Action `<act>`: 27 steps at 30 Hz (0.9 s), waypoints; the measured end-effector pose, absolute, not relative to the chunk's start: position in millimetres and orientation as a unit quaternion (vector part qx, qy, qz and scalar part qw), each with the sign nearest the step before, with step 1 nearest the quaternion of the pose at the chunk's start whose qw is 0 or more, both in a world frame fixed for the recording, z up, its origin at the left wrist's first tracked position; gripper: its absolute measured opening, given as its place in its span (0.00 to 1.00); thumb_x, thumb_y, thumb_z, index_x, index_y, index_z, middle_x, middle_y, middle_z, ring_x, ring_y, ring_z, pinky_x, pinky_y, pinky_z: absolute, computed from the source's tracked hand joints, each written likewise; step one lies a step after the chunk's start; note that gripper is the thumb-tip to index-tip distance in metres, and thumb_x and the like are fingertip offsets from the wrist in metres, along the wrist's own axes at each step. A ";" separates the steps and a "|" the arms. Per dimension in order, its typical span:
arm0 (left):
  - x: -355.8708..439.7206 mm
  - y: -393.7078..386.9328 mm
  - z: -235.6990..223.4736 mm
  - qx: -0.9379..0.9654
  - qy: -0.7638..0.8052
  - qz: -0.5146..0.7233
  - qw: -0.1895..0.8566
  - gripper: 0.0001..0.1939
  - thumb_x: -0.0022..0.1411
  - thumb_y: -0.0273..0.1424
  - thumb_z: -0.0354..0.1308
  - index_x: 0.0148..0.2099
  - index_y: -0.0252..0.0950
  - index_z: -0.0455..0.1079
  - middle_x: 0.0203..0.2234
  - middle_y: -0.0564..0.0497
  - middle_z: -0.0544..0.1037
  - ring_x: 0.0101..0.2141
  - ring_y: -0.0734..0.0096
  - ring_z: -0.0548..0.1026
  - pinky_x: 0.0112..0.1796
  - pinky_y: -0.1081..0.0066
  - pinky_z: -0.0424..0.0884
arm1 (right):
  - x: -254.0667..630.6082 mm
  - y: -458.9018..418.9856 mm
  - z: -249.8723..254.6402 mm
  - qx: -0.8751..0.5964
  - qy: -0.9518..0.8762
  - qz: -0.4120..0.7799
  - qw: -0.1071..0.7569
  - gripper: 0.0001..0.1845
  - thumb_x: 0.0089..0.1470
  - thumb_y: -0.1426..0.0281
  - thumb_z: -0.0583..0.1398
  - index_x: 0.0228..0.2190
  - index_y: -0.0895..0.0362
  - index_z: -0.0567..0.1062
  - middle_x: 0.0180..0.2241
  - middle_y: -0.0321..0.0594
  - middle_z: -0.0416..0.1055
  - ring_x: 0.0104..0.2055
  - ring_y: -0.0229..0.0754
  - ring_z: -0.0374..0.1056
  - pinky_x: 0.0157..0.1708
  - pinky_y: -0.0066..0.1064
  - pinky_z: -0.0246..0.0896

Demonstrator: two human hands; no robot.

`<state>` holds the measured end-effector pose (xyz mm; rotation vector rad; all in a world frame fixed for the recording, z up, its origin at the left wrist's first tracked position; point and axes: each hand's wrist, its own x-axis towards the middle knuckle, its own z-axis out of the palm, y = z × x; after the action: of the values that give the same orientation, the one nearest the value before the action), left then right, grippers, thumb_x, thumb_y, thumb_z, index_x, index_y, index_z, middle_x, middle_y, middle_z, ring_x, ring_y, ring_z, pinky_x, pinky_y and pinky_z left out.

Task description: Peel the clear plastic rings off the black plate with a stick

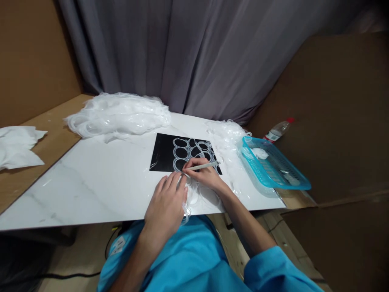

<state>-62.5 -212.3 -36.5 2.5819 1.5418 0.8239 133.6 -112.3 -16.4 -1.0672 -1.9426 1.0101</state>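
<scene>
A black sheet (163, 154) lies on the white table, its right part covered with a clear film cut into white-edged rings (181, 153). My right hand (200, 172) is closed around a slim white pen-like tool (202, 166), whose tip meets the sheet's near edge; the tip itself is too small to make out. Beside that tip my left hand (167, 198) rests with its fingers stretched out and fingertips at the sheet's near edge. Its thumb is mostly hidden. Loose clear strips (186, 213) hang over the table edge by this hand, and pale scraps (196, 192) lie below my right hand.
A large heap of clear plastic strips (121, 115) lies at the back left, a smaller pile (227, 136) at the back right. A blue basket (258, 172) stands right, holding a white item (259, 153). Behind it leans a bottle (278, 130). White tissue (20, 146) lies far left.
</scene>
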 end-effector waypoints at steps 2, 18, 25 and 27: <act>-62.3 -212.6 -36.5 0.828 0.495 0.262 0.009 0.22 0.83 0.30 0.47 0.72 0.32 0.68 0.66 0.36 0.75 0.68 0.48 0.72 0.68 0.46 0.68 | 133.2 -113.5 -16.9 -0.406 -0.759 0.379 0.339 0.10 0.65 0.63 0.69 0.32 0.54 0.82 0.36 0.42 0.83 0.37 0.45 0.77 0.38 0.36 0.69; -65.1 -213.8 -42.8 0.829 0.486 0.275 0.013 0.23 0.83 0.30 0.46 0.74 0.34 0.65 0.67 0.35 0.74 0.66 0.47 0.73 0.64 0.47 0.73 | 141.2 -96.3 20.3 -0.469 -0.864 -0.062 0.173 0.15 0.60 0.86 0.59 0.41 0.54 0.72 0.44 0.46 0.75 0.44 0.49 0.67 0.42 0.35 0.61; -70.3 -211.7 -51.9 0.839 0.468 0.275 0.025 0.27 0.80 0.25 0.45 0.76 0.33 0.63 0.68 0.34 0.73 0.68 0.47 0.71 0.66 0.47 0.71 | 218.9 -85.8 69.5 -0.560 -0.744 -0.167 0.325 0.08 0.68 0.77 0.57 0.39 0.54 0.73 0.44 0.51 0.78 0.45 0.53 0.70 0.45 0.41 0.64; -71.1 -211.3 -52.5 0.837 0.469 0.281 0.037 0.27 0.81 0.26 0.45 0.77 0.34 0.61 0.69 0.36 0.72 0.69 0.49 0.71 0.67 0.47 0.70 | 232.9 -99.2 74.4 -0.563 -0.715 -0.134 0.392 0.08 0.70 0.73 0.58 0.36 0.54 0.75 0.42 0.47 0.80 0.42 0.50 0.72 0.45 0.41 0.65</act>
<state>-71.1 -211.3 -52.5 2.5677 1.4384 0.8634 232.9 -99.2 74.4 -1.4295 -1.8171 -0.3391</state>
